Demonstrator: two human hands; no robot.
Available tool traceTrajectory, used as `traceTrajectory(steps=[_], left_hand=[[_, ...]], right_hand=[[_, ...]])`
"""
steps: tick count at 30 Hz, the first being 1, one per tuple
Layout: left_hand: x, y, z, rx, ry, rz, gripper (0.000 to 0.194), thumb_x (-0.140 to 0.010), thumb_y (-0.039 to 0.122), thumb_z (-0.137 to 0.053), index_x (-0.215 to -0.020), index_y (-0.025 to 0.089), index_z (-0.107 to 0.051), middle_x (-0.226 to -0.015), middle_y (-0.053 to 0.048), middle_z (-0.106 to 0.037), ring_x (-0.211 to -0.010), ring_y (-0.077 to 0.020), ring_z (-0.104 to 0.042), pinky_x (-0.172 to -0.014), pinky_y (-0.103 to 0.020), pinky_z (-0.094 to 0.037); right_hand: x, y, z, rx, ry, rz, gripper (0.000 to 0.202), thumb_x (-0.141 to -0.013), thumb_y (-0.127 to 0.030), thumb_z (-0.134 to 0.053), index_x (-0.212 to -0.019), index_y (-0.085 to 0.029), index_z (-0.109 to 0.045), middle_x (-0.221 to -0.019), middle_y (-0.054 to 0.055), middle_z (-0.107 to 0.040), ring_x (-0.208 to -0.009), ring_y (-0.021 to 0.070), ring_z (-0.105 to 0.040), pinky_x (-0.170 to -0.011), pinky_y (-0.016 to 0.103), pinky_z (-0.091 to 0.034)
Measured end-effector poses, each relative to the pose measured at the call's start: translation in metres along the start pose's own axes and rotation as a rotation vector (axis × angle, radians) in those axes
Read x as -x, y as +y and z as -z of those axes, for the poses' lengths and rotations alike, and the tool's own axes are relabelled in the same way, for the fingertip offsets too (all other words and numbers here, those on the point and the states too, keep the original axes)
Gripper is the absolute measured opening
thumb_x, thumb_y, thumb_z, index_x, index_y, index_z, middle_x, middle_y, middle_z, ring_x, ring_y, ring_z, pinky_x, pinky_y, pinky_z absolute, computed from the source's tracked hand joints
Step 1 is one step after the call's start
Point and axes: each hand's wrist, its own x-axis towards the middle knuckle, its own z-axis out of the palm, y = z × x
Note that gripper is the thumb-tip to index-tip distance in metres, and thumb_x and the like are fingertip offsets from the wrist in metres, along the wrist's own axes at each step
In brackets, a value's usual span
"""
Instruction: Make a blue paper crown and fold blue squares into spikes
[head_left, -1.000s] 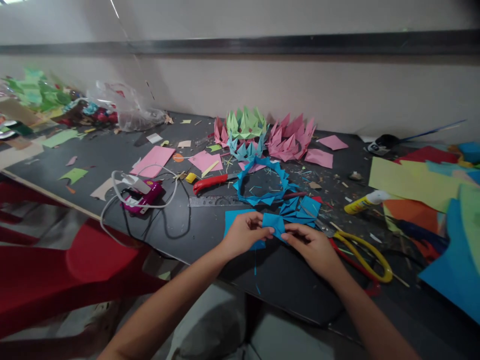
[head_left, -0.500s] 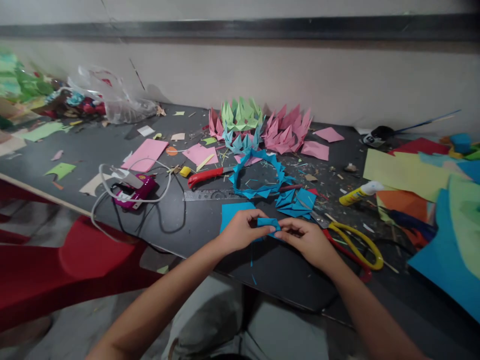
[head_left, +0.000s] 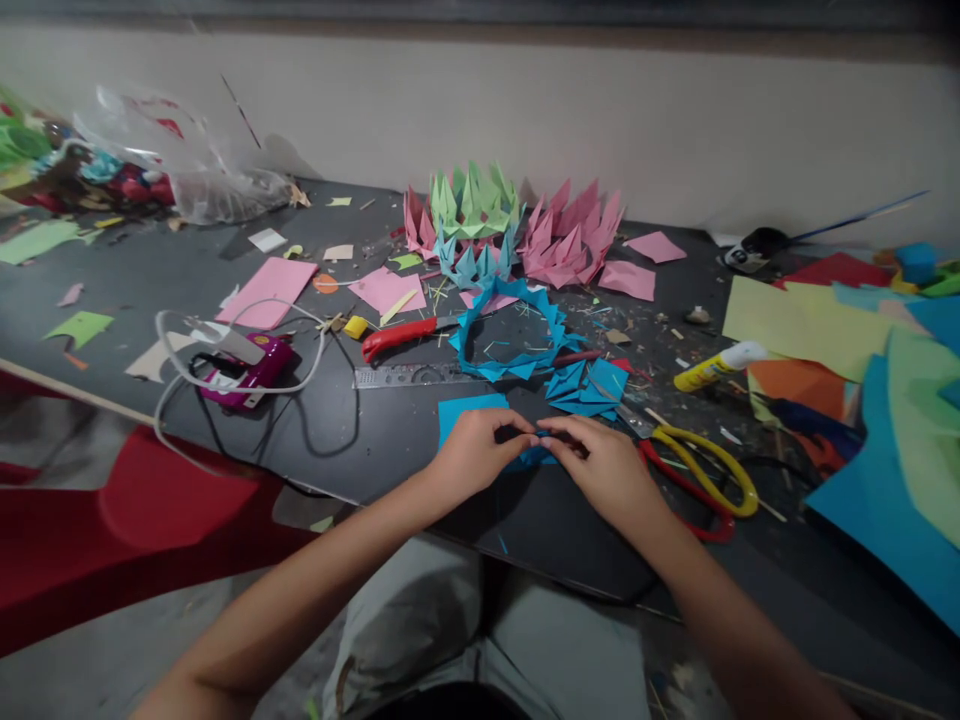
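Observation:
Both hands meet over the dark table near its front edge. My left hand [head_left: 487, 440] and my right hand [head_left: 589, 450] pinch a small folded piece of blue paper [head_left: 537, 455], mostly hidden by the fingers. Under and beside my left hand lies a flat blue sheet [head_left: 456, 412]. Just beyond my right hand are folded blue paper pieces [head_left: 589, 388], and behind them a zigzag ring of folded blue paper [head_left: 551, 312]. Scissors with yellow and red handles [head_left: 712, 470] rest right of my right hand.
A metal ruler [head_left: 405, 374] and a red-handled knife [head_left: 405, 337] lie left of the ring. Green [head_left: 476, 205] and pink paper crowns [head_left: 574, 240] stand near the wall. A purple device [head_left: 251, 372] with cables is left; a glue stick [head_left: 716, 368] and coloured sheets [head_left: 810, 325] are right.
The folded blue paper was held up flat and visible between both hands; now it is lower and mostly covered, with the fingertips closer together. The camera view has tilted slightly down.

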Motion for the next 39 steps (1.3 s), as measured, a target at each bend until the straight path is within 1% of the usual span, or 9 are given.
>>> traceTrajectory(steps=[3,7,11,17,23,28,33,37,39], left_hand=[[0.0,0.001,0.01,-0.211,-0.079,-0.101,0.014,-0.077,0.012,-0.057,-0.085,0.015,-0.068,-0.084,-0.005,-0.068,-0.078,-0.0159,-0.061,-0.07,-0.024,-0.043],[-0.004,-0.004,0.017,-0.366,-0.145,-0.19,0.016,-0.076,0.007,-0.057,-0.087,0.013,-0.067,-0.083,-0.005,-0.067,-0.075,-0.0152,-0.06,-0.068,-0.023,-0.043],[-0.01,-0.009,0.022,-0.395,-0.209,-0.25,0.012,-0.078,0.011,-0.057,-0.085,0.014,-0.067,-0.08,-0.004,-0.063,-0.072,-0.0131,-0.058,-0.066,-0.022,-0.043],[-0.011,-0.018,0.031,-0.338,-0.306,-0.388,0.012,-0.081,0.013,-0.054,-0.087,0.014,-0.065,-0.085,-0.004,-0.06,-0.078,-0.0114,-0.058,-0.072,-0.02,-0.043],[-0.007,-0.025,0.031,-0.364,-0.284,-0.44,0.016,-0.086,0.017,-0.048,-0.088,0.015,-0.064,-0.086,-0.005,-0.059,-0.077,-0.0113,-0.057,-0.071,-0.02,-0.043],[-0.003,-0.022,0.03,-0.577,-0.29,-0.498,0.024,-0.09,0.022,-0.041,-0.093,0.014,-0.063,-0.085,-0.006,-0.059,-0.077,-0.0132,-0.057,-0.07,-0.022,-0.043],[0.0,-0.019,0.031,-0.784,-0.295,-0.558,0.025,-0.09,0.021,-0.04,-0.094,0.016,-0.064,-0.083,-0.005,-0.059,-0.074,-0.013,-0.056,-0.065,-0.022,-0.042],[0.006,-0.017,0.035,-0.869,-0.259,-0.626,0.026,-0.09,0.024,-0.041,-0.091,0.016,-0.065,-0.079,-0.004,-0.058,-0.069,-0.0124,-0.054,-0.062,-0.023,-0.042],[0.011,-0.015,0.035,-0.895,-0.211,-0.62,0.028,-0.089,0.026,-0.04,-0.088,0.015,-0.066,-0.075,-0.005,-0.058,-0.067,-0.0134,-0.054,-0.061,-0.025,-0.043]], right_hand=[[0.001,0.004,-0.003,0.007,-0.001,0.079,0.02,-0.083,-0.021,-0.049,-0.095,-0.019,-0.066,-0.091,0.006,-0.068,-0.08,0.0172,-0.064,-0.068,0.026,-0.05],[-0.001,0.01,-0.004,0.037,0.001,0.211,0.022,-0.085,-0.018,-0.046,-0.092,-0.02,-0.066,-0.09,0.005,-0.068,-0.083,0.0159,-0.064,-0.07,0.024,-0.05],[-0.003,0.014,-0.003,0.081,0.006,0.296,0.024,-0.087,-0.017,-0.043,-0.088,-0.021,-0.067,-0.086,0.004,-0.067,-0.077,0.014,-0.064,-0.066,0.023,-0.05],[-0.001,0.02,-0.002,0.153,-0.013,0.396,0.027,-0.088,-0.017,-0.041,-0.091,-0.02,-0.068,-0.088,0.006,-0.067,-0.079,0.0139,-0.064,-0.069,0.023,-0.051],[0.002,0.02,-0.001,0.264,-0.028,0.453,0.029,-0.088,-0.017,-0.039,-0.093,-0.021,-0.068,-0.092,0.007,-0.067,-0.082,0.015,-0.064,-0.073,0.026,-0.052],[0.002,0.018,-0.001,0.297,0.005,0.498,0.029,-0.088,-0.016,-0.039,-0.091,-0.017,-0.068,-0.089,0.009,-0.067,-0.08,0.016,-0.064,-0.071,0.027,-0.053],[0.002,0.019,-0.003,0.304,-0.009,0.486,0.029,-0.087,-0.016,-0.039,-0.092,-0.02,-0.067,-0.091,0.008,-0.066,-0.082,0.0156,-0.063,-0.073,0.027,-0.053],[0.002,0.021,-0.004,0.286,-0.029,0.475,0.029,-0.086,-0.015,-0.039,-0.093,-0.02,-0.067,-0.092,0.008,-0.065,-0.083,0.0165,-0.063,-0.074,0.029,-0.052],[0.003,0.021,-0.005,0.268,-0.027,0.469,0.028,-0.086,-0.014,-0.04,-0.093,-0.019,-0.067,-0.093,0.009,-0.065,-0.084,0.0173,-0.062,-0.075,0.03,-0.052]])
